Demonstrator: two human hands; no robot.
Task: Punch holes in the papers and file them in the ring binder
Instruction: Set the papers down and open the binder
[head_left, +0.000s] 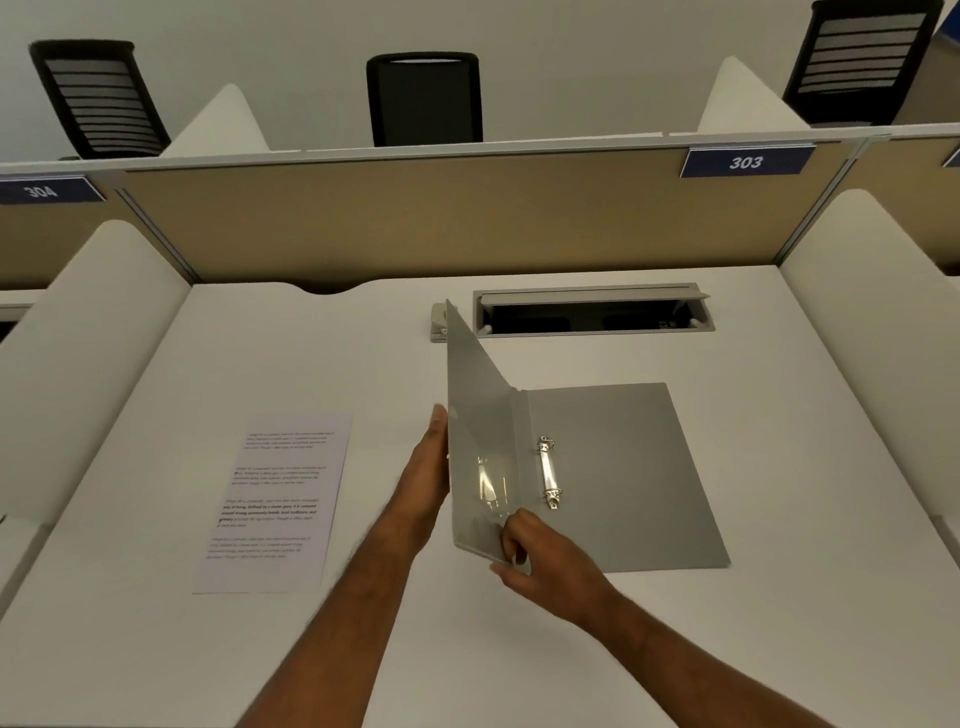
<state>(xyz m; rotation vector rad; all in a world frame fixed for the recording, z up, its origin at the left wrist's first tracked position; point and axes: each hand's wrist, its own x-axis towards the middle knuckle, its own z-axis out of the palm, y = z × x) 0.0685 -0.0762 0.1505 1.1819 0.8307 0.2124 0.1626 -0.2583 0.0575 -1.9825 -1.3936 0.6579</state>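
An open-plan office or study hall: numbered desk signs (746, 162), tan partition panels (467, 218) along the white desk's (363, 364) far edge, black mesh chairs (423, 98) beyond

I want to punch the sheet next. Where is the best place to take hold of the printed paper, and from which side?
Judging by its pose, take the printed paper at its near right corner, coming from the right. It lies flat on the desk with that edge free, and the left hand is closest. A flat sheet likely needs sliding or a corner lifted first.

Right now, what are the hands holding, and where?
The ring binder's front cover: right hand pinches its near bottom corner, left hand rests flat against its outer face.
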